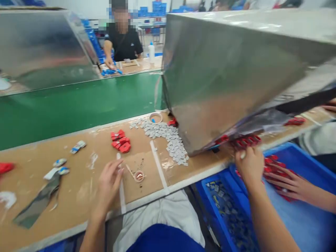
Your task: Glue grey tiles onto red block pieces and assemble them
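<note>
My left hand (pixel 111 178) hovers at the table's front part, fingers loosely bent and apart, with nothing visible in it. Beyond it lies a small group of red plastic parts (pixel 121 141). Right of it is a small round cup (pixel 139 176) with a thin stick (pixel 129 171) beside it and dark crumbs around. My right hand (pixel 249 164) is at the table edge under the metal hood, fingers curled against a row of red plastic parts (pixel 246 140); its fingertips are partly hidden. Many small grey square pieces (pixel 168 136) are spread left of the hood.
A large metal hood (pixel 223 77) overhangs the right side. A co-worker's hand (pixel 291 183) rests on red parts in a blue bin (pixel 283 224). Another bin (pixel 228 206) holds dark pieces. A tape roll (pixel 155 118) lies near the green belt (pixel 78 101). Someone sits opposite.
</note>
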`<state>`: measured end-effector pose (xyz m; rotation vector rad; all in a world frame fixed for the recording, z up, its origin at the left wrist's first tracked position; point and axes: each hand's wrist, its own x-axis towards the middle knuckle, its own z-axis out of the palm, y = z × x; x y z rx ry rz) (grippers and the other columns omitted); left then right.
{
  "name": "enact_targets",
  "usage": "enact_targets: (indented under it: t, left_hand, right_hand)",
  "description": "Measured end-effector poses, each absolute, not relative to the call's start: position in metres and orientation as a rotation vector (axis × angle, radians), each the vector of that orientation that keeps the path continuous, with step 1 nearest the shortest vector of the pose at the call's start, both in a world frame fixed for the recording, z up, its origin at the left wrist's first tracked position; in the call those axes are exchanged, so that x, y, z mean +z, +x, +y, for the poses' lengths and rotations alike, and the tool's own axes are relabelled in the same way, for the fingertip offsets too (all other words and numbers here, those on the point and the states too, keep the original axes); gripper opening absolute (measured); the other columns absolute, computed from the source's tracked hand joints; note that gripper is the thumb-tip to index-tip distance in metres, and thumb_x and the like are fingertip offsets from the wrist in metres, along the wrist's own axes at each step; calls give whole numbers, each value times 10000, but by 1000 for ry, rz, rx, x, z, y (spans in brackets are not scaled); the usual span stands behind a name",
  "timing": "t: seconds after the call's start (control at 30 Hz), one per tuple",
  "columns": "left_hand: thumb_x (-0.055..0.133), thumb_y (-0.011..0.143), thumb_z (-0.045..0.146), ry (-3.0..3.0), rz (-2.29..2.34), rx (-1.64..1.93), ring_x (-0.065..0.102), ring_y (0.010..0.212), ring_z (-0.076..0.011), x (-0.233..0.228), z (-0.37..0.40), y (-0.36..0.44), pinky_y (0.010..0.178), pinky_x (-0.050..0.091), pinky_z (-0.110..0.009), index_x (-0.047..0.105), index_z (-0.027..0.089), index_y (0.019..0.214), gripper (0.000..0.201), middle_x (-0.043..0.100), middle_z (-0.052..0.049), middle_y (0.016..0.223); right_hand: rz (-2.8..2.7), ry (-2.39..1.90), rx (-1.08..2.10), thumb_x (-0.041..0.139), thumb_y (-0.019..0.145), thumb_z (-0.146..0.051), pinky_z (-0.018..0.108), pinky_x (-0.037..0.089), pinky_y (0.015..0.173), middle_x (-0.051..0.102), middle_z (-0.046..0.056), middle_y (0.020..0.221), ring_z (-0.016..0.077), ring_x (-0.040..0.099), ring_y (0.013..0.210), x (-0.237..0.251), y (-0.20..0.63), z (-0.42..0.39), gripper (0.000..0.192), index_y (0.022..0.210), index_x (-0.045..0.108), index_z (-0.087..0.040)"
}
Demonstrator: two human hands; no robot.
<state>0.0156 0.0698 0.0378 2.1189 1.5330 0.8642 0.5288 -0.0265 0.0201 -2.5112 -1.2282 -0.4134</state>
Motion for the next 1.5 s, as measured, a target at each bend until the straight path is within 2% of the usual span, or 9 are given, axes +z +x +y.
enact_targets:
  t: [0.17, 0.33, 0.53, 0.7, 0.87, 1.03, 1.23, 1.37, 1.5]
  left_hand:
    - [654, 878, 141, 2260, 1673, 585, 618, 1217, -363, 36, 124, 54, 1051, 520, -547, 590, 201, 1369, 498, 560, -175, 1327]
    - [611, 859, 43, 2110, 1758, 645, 545, 1258, -442, 38, 147, 70, 1069, 429, -640, 630, 151, 1139, 300, 605, -220, 1252]
    - [621, 940, 237, 1786, 1560, 799, 709, 986, -277, 45, 122, 35, 920, 565, -454, 562, 199, 1093, 169, 723, -100, 1054]
    - [793, 860, 426, 913, 995, 1122, 749, 806, -187, 43, 62, 17, 785, 589, -332, 468, 261, 1319, 586, 755, -42, 1030]
    - [828, 838, 461, 664, 868, 1071, 715, 738, -151, 33, 22, 17, 675, 544, -270, 640, 209, 1226, 499, 755, -113, 1144]
    - [1000, 616, 299, 744, 921, 1098, 631, 801, -115, 27, 5, 16, 707, 489, -207, 710, 212, 1213, 669, 708, -31, 1000]
    - [918, 720, 492, 884, 906, 1030, 691, 864, -196, 21, -2, 21, 733, 536, -277, 666, 201, 1273, 674, 751, -107, 1067]
    - [752, 764, 738, 818, 894, 1113, 685, 712, -181, 7, -5, 25, 659, 534, -282, 694, 149, 1126, 694, 787, -120, 874]
    - [868, 708, 633, 869, 911, 1084, 670, 623, -166, -2, -5, 24, 597, 538, -275, 688, 162, 1051, 610, 794, -97, 838]
  right_hand:
    - [-1223, -2276, -15, 481, 932, -612, 390, 491, 654, 746, 114, 790, 311, 702, 710, 12, 467, -73, 447, 881, 692, -221]
    - [-1286, -2003, 296, 589, 912, -608, 311, 535, 640, 774, 69, 771, 253, 735, 698, 13, 406, -80, 407, 853, 707, -224]
    - [-1394, -1755, 517, 604, 972, -503, 284, 568, 673, 772, 62, 801, 213, 730, 712, 10, 349, -53, 319, 892, 701, -210]
    - [-1617, -1398, 846, 595, 1003, -365, 276, 578, 668, 743, 62, 926, 182, 696, 737, 7, 287, -19, 297, 1253, 624, -207]
    - [-1803, -1236, 840, 587, 1012, -272, 274, 534, 639, 694, 48, 872, 165, 625, 692, 14, 256, 11, 213, 1194, 679, -214]
    - [-1906, -1076, 863, 540, 1034, -218, 260, 523, 629, 734, 76, 942, 168, 674, 756, 23, 253, 22, 193, 1045, 733, -213]
    - [-1883, -1045, 697, 553, 1012, -167, 298, 582, 735, 737, 68, 915, 189, 719, 833, 20, 249, 33, 190, 988, 733, -226]
    - [-1781, -1035, 579, 604, 996, -203, 312, 580, 694, 747, 68, 871, 195, 717, 787, 12, 246, 38, 149, 885, 702, -223]
    - [-1649, -1078, 581, 658, 981, -276, 317, 579, 683, 762, 63, 845, 198, 728, 756, 5, 243, 33, 180, 809, 668, -225]
